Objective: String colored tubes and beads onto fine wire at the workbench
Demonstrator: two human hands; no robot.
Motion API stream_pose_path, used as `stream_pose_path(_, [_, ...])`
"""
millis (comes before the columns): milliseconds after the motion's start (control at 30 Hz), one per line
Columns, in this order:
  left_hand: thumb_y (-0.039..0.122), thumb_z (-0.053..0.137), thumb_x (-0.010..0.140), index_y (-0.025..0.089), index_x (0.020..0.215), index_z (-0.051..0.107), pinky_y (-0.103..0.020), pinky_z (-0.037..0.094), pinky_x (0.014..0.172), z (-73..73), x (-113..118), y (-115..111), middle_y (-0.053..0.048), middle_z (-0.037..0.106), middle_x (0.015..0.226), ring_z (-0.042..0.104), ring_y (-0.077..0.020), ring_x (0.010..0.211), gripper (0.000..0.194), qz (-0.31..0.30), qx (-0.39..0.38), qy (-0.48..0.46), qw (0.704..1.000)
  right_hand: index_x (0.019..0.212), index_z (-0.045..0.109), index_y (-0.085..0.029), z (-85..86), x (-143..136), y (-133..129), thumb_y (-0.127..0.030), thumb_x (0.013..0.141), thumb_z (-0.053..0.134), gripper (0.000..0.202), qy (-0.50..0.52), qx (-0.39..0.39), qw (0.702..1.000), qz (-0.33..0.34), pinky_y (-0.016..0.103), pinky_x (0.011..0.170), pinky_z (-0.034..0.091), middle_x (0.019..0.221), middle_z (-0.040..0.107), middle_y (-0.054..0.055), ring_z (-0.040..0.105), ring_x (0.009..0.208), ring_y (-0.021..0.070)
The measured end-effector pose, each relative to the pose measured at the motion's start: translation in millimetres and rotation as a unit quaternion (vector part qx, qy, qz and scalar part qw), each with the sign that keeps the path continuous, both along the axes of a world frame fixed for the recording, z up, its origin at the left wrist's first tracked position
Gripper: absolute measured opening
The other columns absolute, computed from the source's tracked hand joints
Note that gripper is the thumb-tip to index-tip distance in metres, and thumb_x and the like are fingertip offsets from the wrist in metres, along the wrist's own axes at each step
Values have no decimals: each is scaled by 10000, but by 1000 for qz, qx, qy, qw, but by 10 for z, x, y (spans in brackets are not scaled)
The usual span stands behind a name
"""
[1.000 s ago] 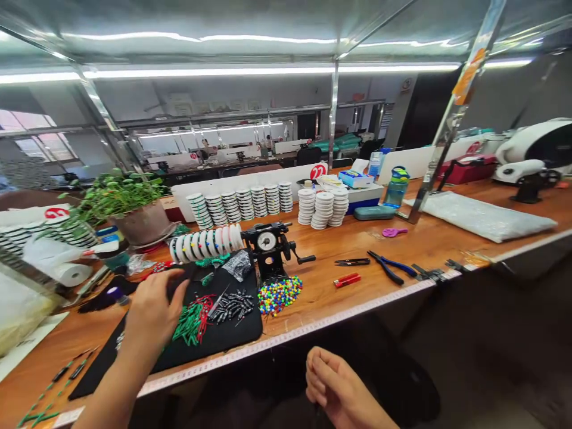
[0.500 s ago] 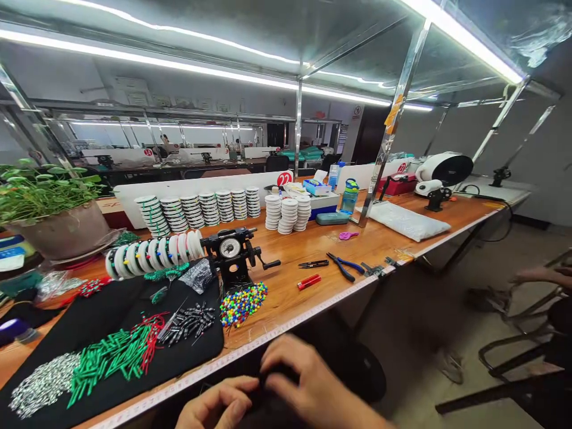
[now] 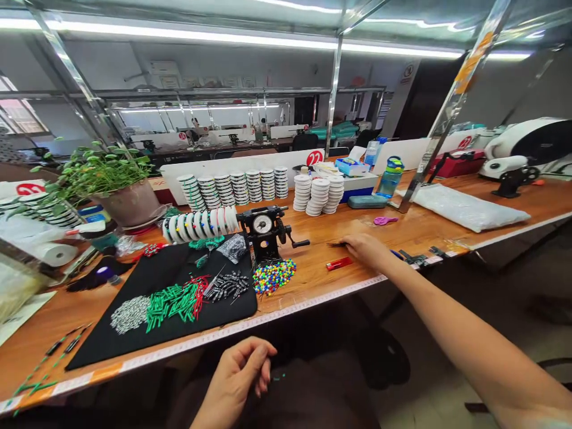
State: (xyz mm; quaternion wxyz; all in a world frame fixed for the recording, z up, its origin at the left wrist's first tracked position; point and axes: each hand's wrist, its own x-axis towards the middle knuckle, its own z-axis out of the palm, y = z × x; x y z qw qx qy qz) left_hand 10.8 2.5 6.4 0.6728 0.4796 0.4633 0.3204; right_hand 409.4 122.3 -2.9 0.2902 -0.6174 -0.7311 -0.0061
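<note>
My right hand reaches over the wooden bench, its fingers closed on the small black snips, mostly covered by the hand. Just in front of it lies a red lighter. My left hand hangs below the bench's front edge, over my lap, fingers curled; whether it holds something thin is too small to tell. Small green bits lie beside it. A black mat bears green tubes, silver pieces and black parts. Coloured beads lie beneath a black winder.
White spools stand along the back near a blue bottle. A potted plant is at the left, a metal post at the right. Pink scissors and a plastic bag lie on the bench.
My right hand has moved from beside my left hand over the lap to the snips on the bench. The view has turned left, showing more of the bench's left end.
</note>
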Motion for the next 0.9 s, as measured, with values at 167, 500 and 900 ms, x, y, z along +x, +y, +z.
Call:
stream_pose_path(167, [640, 763, 768, 155, 796, 676, -168, 202, 430, -139, -19, -77, 80, 434, 463, 281, -55, 428, 493, -7, -6, -38, 999, 1072, 649, -114, 85, -345, -301, -282, 1023, 307, 384, 127, -36, 991, 6, 395, 723, 493, 835, 639, 123, 600, 759, 270])
stream_pose_path(500, [700, 610, 852, 147, 791, 685, -222, 230, 494, 6, 20, -160, 48, 424, 542, 325, -104, 515, 561, -55, 112, 109, 986, 928, 598, -193, 258, -1547, -1496, -765, 981, 322, 637, 352, -418, 795, 264, 235, 542, 348, 721, 475, -22, 407, 618, 136])
stream_pose_path(900, [616, 550, 926, 153, 808, 711, -230, 285, 519, -10, 37, -155, 23, 460, 569, 386, -125, 543, 504, -92, 177, 184, 962, 777, 490, -222, 73, -1662, -1448, -522, 1094, 195, 527, 262, -285, 883, 267, 234, 579, 423, 694, 495, -26, 488, 615, 139])
